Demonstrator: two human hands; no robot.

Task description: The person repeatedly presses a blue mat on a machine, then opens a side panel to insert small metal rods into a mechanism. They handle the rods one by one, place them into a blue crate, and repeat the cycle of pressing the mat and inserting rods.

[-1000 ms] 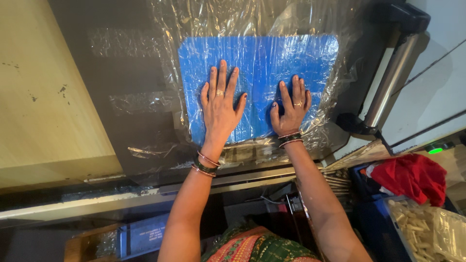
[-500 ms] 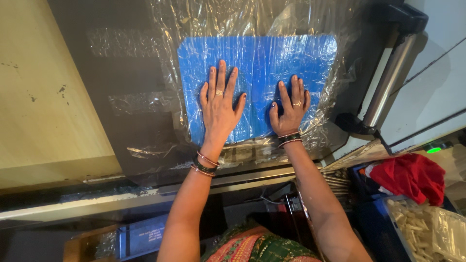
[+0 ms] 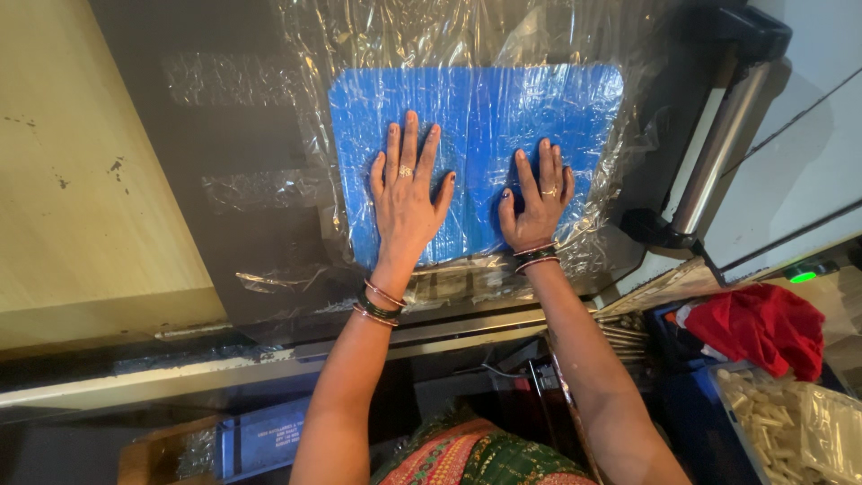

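A flat blue sheet (image 3: 480,135), wrapped under clear plastic film (image 3: 395,36), is laid on the dark work surface (image 3: 233,117) of a machine; both hands are pressed flat on top of it. The left hand (image 3: 406,202) is set palm-down on the lower left part of the sheet, fingers spread and pointing away from the body, nothing being gripped; the right hand (image 3: 537,202) is set palm-down on the lower right part, fingers apart and likewise closed on nothing. The sheet is thus found directly beneath both palms and extends beyond the fingertips toward the far edge, with a bare strip of blue left between the two hands; rings are worn on both hands and bangles (image 3: 377,301) on both wrists. A metal roller (image 3: 718,153) is mounted just to the right of the sheet; a pale wooden board (image 3: 81,162) is seen to the left of the dark surface. A red cloth (image 3: 763,328) and a bin of pale small pieces (image 3: 777,427) are placed at lower right, partly cut off by the frame edge. The near edge of the sheet is obscured by crumpled film and reflections; whether the film is sealed there cannot be determined; the film's upper part is cut off by the frame.
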